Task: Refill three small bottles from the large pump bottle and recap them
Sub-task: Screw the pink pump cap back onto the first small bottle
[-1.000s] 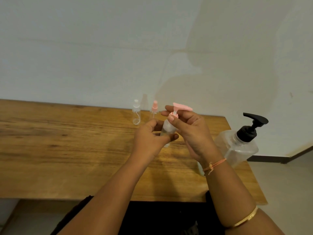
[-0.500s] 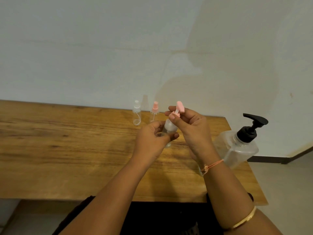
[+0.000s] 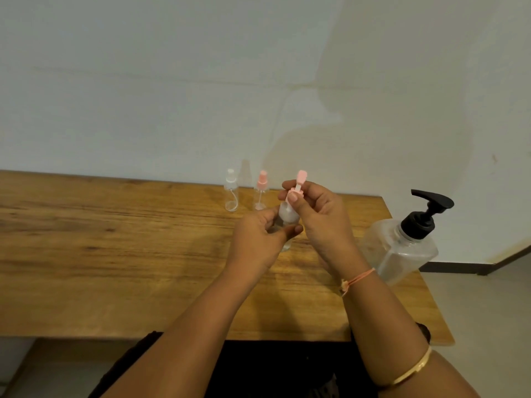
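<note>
My left hand (image 3: pixel 258 239) grips a small clear bottle (image 3: pixel 286 218) above the wooden table (image 3: pixel 115 254). My right hand (image 3: pixel 319 216) pinches the collar of its pink pump cap (image 3: pixel 298 182), which sits on the bottle's neck with its nozzle pointing away from me. Two more small bottles stand at the table's back edge: one with a white cap (image 3: pixel 231 193) and one with a pink spray cap (image 3: pixel 261 193). The large clear pump bottle (image 3: pixel 402 248) with a black pump head stands at the right, just beyond my right wrist.
A white wall rises directly behind the table. The table's right edge (image 3: pixel 425 288) lies just past the large bottle, with pale floor beyond it. A dark garment shows below the front edge.
The pink pump cap has turned on the small bottle: its nozzle pointed right a second ago and now points away from me. My right fingers shifted with it; the left hand held still.
</note>
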`<control>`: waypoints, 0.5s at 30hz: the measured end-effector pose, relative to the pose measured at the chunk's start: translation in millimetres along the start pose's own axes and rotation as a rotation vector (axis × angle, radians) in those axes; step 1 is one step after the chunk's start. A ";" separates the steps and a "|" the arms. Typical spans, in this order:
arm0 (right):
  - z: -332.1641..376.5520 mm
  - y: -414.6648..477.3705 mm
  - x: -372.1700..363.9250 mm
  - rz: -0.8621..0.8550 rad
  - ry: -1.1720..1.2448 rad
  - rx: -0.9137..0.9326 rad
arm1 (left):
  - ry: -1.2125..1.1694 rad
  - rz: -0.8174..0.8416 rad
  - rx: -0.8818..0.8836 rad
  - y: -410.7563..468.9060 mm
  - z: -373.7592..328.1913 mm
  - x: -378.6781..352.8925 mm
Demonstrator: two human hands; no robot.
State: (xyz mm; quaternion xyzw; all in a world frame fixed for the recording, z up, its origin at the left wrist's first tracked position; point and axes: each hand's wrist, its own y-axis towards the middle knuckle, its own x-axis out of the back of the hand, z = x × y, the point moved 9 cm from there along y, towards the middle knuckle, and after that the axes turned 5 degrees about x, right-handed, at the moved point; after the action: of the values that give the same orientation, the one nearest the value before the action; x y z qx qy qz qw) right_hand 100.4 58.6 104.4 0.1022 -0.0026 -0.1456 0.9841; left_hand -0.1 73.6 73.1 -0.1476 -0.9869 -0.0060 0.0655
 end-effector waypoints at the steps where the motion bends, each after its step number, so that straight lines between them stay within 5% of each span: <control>1: -1.7 -0.2 0.9 -0.045 -0.054 0.006 | 0.025 -0.015 0.001 -0.9 0.6 0.3; 7: -4.9 -3.8 4.8 -0.176 -0.271 0.064 | 0.081 -0.010 0.065 -1.5 6.1 -2.0; 12: -6.5 -2.4 -5.0 0.198 0.230 -0.127 | -0.168 0.222 0.158 3.0 7.7 -5.3; 15: -5.8 -5.1 -7.8 0.292 0.296 -0.151 | -0.225 0.325 0.197 0.9 6.7 -9.1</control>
State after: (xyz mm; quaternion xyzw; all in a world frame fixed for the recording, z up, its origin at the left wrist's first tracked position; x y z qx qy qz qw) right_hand 91.7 57.2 97.9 0.0470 0.1382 0.0152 0.9892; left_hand 7.9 72.0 65.3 -0.2972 -0.9471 0.1173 -0.0307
